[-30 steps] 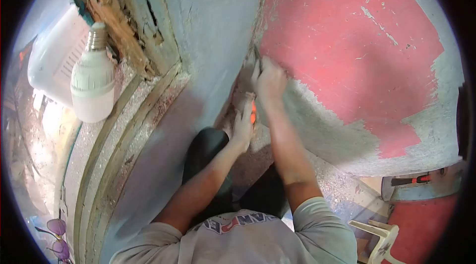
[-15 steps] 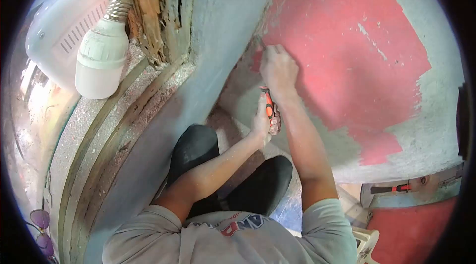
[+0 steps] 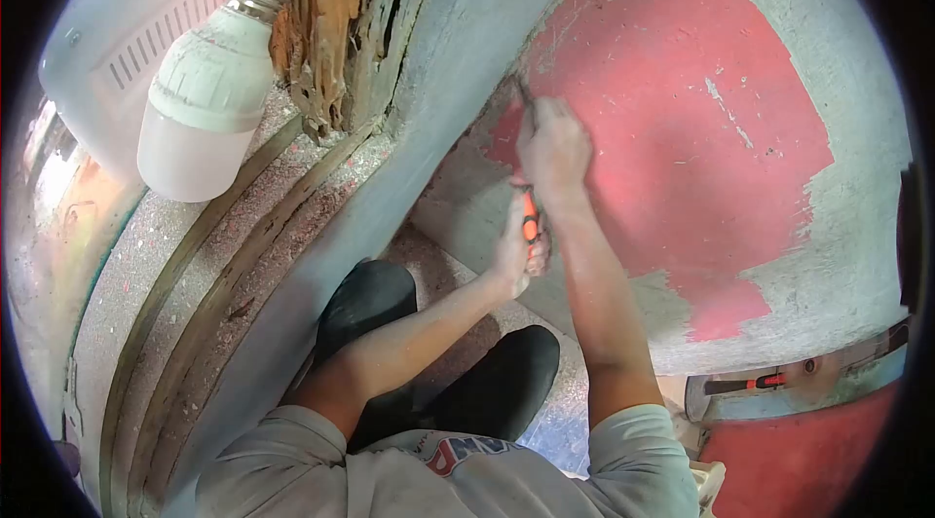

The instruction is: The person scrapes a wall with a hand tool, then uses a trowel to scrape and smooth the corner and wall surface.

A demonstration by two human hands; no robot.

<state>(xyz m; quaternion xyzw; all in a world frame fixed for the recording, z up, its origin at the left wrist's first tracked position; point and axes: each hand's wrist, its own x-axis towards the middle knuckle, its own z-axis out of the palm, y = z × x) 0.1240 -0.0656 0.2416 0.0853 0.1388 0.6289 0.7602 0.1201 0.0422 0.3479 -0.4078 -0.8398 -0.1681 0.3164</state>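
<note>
My left hand (image 3: 519, 250) is wrapped around the handle (image 3: 531, 214), near the lower left of the pink paint (image 3: 682, 129); my right hand (image 3: 555, 148) grips the blade (image 3: 524, 91) at the paint's left edge. The handle seems light and stiff, best held at its middle.

Tool handle (image 3: 530, 216): coloured orange, marked with black. Wall (image 3: 672, 60): covered in patchy pink-red, bordered by grey, streaked with pale scratches. Bulb (image 3: 209, 99): coloured white, capped in silver. Ledge (image 3: 224, 236): speckled pink and white, banded with brown. Shirt (image 3: 448, 489): coloured grey, lettered in red and blue. Trousers (image 3: 372, 299): coloured black.
</note>
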